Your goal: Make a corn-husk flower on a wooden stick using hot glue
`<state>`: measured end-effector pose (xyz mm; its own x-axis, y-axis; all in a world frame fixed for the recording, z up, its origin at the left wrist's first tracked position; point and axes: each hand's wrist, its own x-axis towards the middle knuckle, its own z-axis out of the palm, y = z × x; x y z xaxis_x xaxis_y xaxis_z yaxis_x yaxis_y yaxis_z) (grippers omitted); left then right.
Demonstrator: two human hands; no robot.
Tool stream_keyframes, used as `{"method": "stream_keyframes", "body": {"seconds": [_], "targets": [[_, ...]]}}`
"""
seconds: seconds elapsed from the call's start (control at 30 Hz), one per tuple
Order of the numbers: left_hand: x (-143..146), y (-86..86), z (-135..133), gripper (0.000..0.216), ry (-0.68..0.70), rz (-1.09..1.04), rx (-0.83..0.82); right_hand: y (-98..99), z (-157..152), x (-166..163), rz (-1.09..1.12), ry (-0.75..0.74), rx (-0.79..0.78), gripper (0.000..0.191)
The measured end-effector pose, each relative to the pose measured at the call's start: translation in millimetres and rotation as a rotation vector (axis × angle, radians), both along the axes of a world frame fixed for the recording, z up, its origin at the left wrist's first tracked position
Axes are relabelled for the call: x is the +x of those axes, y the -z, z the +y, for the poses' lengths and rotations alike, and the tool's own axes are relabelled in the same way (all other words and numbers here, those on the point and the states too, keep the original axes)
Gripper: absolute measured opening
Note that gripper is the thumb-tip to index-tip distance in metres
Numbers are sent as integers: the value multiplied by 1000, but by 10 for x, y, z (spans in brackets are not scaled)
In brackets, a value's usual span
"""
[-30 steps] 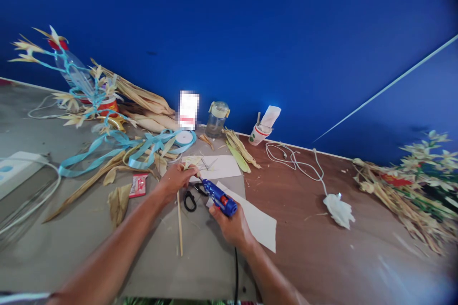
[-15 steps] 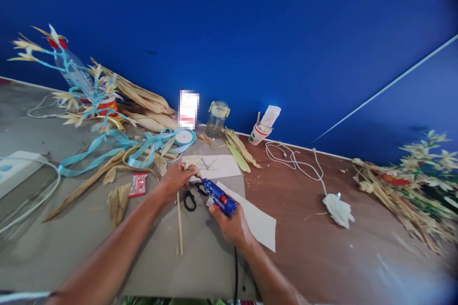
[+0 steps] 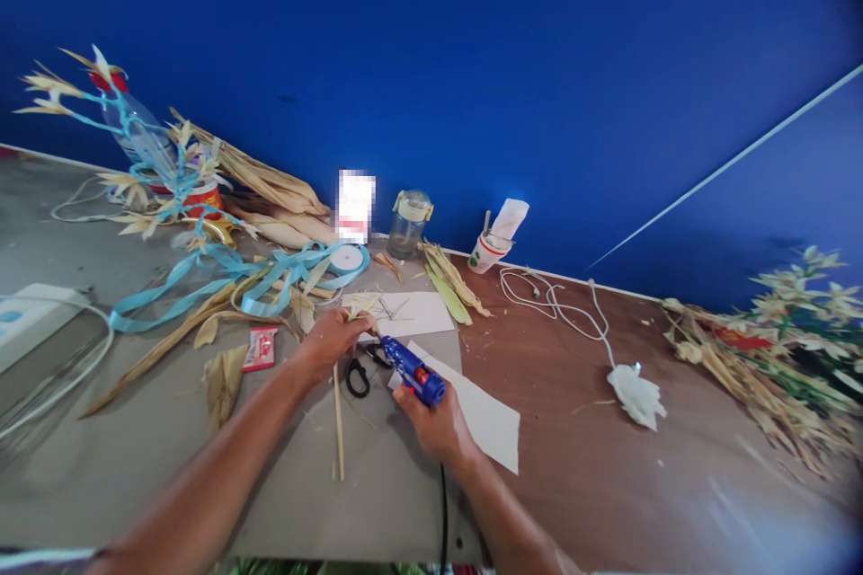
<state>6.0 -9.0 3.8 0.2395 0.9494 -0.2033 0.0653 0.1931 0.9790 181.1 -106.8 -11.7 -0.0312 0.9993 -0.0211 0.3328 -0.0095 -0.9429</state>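
Note:
My right hand (image 3: 437,424) is wrapped round a blue hot glue gun (image 3: 414,370), its nozzle pointing up and left. The nozzle tip meets the fingertips of my left hand (image 3: 335,339), which pinch a small pale piece of corn husk (image 3: 364,304). How far that piece runs inside the fingers is hidden. Behind the hands lies a white sheet (image 3: 428,313) with thin dark wires on it. Black scissors (image 3: 357,379) rest under the glue gun, partly covered. A thin wooden stick (image 3: 339,431) lies below my left hand. Another white sheet (image 3: 492,418) is partly under my right hand.
Light blue ribbon (image 3: 168,295) and dried husks (image 3: 270,184) spread over the left side, near a ribbon-wrapped branch of husk flowers (image 3: 179,184). A glass jar (image 3: 406,229) and a paper cup (image 3: 489,250) stand by the wall. White cable (image 3: 573,310) and husk bundles (image 3: 748,395) lie right.
Almost nothing differs. Both hands stay in place, with the glue gun's nozzle still at my left fingertips.

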Motion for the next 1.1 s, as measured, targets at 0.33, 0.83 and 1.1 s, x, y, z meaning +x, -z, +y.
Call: {"method": "stream_keyframes", "body": {"seconds": [0.33, 0.83, 1.1], "targets": [[-37, -59, 12, 26, -60, 35, -7, -44, 12, -10, -32, 12, -15, 25], [-75, -67, 25, 35, -98, -196, -63, -202, 453, 127, -914, 105, 74, 30], [-97, -116, 5, 32, -13, -193, -16, -329, 602, 246, -990, 1, -25, 38]]}}
